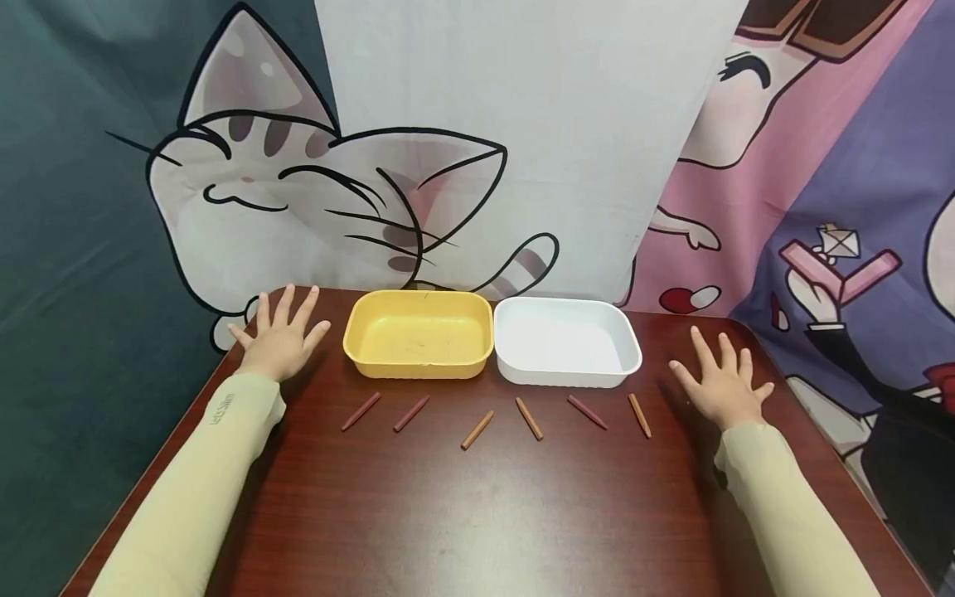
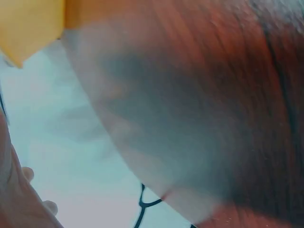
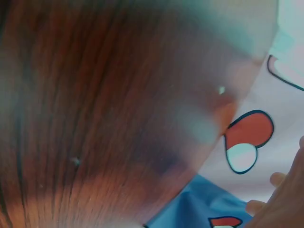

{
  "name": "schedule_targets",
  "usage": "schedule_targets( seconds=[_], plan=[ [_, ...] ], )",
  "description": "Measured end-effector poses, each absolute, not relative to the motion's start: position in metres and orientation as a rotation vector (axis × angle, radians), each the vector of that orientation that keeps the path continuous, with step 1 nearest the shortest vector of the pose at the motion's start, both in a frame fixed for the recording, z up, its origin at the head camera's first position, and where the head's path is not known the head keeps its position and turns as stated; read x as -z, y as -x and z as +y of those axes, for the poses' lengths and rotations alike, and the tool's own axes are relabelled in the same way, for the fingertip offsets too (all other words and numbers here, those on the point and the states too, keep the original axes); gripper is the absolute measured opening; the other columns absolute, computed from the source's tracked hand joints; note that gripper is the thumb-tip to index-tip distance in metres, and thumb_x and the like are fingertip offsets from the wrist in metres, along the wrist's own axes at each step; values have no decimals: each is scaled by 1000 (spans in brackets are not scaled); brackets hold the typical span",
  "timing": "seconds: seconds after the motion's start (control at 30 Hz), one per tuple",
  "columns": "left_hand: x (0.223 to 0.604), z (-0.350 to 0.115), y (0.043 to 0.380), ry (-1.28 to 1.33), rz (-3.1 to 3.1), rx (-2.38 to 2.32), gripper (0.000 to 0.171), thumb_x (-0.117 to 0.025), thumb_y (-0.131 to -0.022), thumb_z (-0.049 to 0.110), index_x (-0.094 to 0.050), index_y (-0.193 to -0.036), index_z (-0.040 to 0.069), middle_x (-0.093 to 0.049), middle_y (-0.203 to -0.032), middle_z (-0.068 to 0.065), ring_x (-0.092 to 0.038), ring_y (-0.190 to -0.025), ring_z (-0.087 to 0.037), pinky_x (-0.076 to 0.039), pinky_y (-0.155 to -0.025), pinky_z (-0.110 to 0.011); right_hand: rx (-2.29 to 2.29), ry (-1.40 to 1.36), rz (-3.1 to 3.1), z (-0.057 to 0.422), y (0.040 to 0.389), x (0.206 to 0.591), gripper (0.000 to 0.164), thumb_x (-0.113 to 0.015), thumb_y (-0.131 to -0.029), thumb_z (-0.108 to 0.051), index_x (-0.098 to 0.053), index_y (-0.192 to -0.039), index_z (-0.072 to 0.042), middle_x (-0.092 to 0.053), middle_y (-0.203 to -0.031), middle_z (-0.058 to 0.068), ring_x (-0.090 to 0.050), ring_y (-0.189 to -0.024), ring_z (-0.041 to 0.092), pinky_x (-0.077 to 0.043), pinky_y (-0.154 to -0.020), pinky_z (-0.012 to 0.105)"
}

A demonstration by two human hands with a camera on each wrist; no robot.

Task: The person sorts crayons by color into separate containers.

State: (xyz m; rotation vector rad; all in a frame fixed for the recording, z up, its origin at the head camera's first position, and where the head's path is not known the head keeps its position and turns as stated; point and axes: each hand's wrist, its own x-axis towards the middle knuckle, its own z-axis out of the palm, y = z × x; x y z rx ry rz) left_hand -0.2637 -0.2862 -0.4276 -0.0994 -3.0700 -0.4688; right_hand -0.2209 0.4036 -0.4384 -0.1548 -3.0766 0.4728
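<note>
Fingers spread, my left hand (image 1: 278, 342) is held over the table's left side, left of a yellow plastic tray (image 1: 421, 371). My right hand (image 1: 722, 388) is likewise spread, to the right of a white plastic tray (image 1: 567, 378). Neither hand holds anything. In front of the trays lies a loose row of several short crayon-like sticks, some dark reddish-brown like this stick (image 1: 361, 411), others lighter orange-brown like this one (image 1: 529, 419). The left wrist view shows part of the left hand (image 2: 21, 194) at its edge; the right wrist view shows part of the right hand (image 3: 280, 204).
The two trays stand side by side at the back edge of a glossy dark-brown wooden table (image 1: 448, 531). Behind it hangs a cloth backdrop (image 1: 567, 166) printed with a cartoon cat and other figures. The sticks lie spaced apart at different angles.
</note>
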Motion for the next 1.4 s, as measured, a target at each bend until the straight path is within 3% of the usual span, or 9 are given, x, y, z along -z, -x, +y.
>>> schedule_targets(
  seconds=[0.37,0.53,0.7,0.97,1.4],
  plan=[
    [411,-271,240,193,-2962,503,76,-31,-105,62,-2,-165,27,4,-169,-19,19,-150,-48,11,-97,-88,-587,82,-2988,383,198,429,78,-39,-103,-61,-6,-165,-28,2,-165,27,5,-146,60,-5,-94,91],
    [408,-261,229,277,-2915,495,75,-38,-105,58,-6,-165,26,-1,-170,-17,14,-153,-44,9,-103,-84,-663,58,-2891,370,184,428,75,-45,-104,-54,-22,-162,-14,-13,-160,32,-14,-141,61,-19,-96,84],
    [408,-255,222,377,-2857,439,72,-48,-106,48,-15,-165,22,-11,-169,-16,-1,-155,-41,-4,-110,-80,-767,-10,-2860,358,176,426,69,-53,-104,-45,-38,-150,3,-31,-146,38,-31,-131,59,-30,-100,78],
    [416,-249,221,471,-2901,343,76,-47,-105,50,-15,-164,15,-16,-168,-17,-10,-153,-42,-15,-113,-75,-860,-57,-2897,341,174,430,53,-65,-99,-35,-57,-131,7,-57,-124,31,-58,-108,45,-49,-92,61],
    [426,-242,224,499,-3030,326,82,-43,-105,55,-16,-162,3,-18,-167,-21,-12,-154,-38,-9,-119,-66,-859,38,-2998,330,179,440,41,-73,-89,-19,-64,-116,11,-68,-109,29,-64,-97,41,-52,-87,56]
  ],
)
